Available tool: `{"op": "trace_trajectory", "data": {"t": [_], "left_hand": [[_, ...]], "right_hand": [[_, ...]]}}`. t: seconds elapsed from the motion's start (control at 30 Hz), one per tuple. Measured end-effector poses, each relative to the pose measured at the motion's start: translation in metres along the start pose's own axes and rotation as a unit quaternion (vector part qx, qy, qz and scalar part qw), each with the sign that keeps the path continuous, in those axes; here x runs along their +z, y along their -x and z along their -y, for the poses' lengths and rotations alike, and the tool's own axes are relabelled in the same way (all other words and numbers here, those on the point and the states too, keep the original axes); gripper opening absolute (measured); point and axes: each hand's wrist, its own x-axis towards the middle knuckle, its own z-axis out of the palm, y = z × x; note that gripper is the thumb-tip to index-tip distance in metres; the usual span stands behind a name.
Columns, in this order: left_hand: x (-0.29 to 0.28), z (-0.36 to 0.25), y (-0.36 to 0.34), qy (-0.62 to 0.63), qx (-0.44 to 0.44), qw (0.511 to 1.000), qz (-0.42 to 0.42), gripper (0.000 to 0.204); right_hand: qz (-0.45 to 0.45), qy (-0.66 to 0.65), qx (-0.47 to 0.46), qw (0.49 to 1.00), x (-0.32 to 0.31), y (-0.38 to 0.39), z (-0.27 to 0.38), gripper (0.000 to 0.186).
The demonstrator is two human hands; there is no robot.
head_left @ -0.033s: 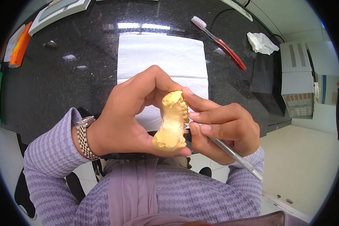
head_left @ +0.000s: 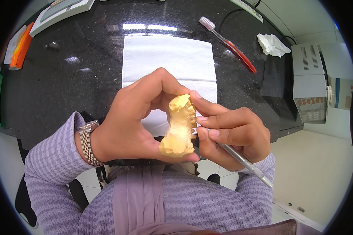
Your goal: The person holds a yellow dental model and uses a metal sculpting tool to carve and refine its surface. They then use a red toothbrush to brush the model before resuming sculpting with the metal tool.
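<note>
A yellow plaster dental model (head_left: 176, 129), with its row of teeth facing right, is held over the near edge of the counter. My left hand (head_left: 131, 113) grips it from the left, thumb under the near end and fingers curved round the far end. My right hand (head_left: 235, 135) pinches a slim metal hand instrument (head_left: 249, 166) with a knurled handle that slants down to the right. Its working tip is hidden behind the fingers, close to the teeth. The right fingertips rest at or very near the model's toothed side.
Beneath the hands a white paper sheet (head_left: 168, 58) lies on the black speckled counter (head_left: 94, 51). A red-handled toothbrush (head_left: 233, 49) and a crumpled white tissue (head_left: 273, 45) are at the far right. An orange box (head_left: 21, 49) stands far left; a grey-white device (head_left: 308, 64) sits at right.
</note>
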Motion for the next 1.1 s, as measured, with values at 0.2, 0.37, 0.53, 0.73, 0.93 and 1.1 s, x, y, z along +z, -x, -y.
{"op": "trace_trajectory", "data": {"t": [0.2,0.37,0.53,0.73,0.93,1.1], "left_hand": [[0.001,0.002,0.0,-0.008,0.006,1.0,-0.009,0.081],[0.003,0.001,-0.001,0.011,-0.003,1.0,-0.02,0.08],[0.004,0.0,0.0,0.021,-0.021,0.999,-0.024,0.077],[0.004,0.0,-0.001,0.06,-0.047,0.997,-0.012,0.087],[0.007,0.007,-0.01,0.22,-0.166,0.953,-0.124,0.078],[-0.005,0.008,-0.012,0.342,-0.197,0.905,-0.158,0.071]], "right_hand": [[0.022,-0.005,-0.005,1.0,-0.001,0.002,-0.002,0.034],[0.034,-0.013,-0.033,0.999,-0.001,0.003,-0.009,0.029],[0.032,0.0,-0.07,0.997,0.001,0.005,-0.015,0.02],[-0.034,-0.083,0.017,0.996,-0.005,0.003,-0.017,0.023],[-0.262,-0.459,0.268,0.805,-0.02,-0.005,-0.042,0.01],[-0.248,-0.5,0.33,0.762,-0.014,-0.011,-0.047,0.014]]}}
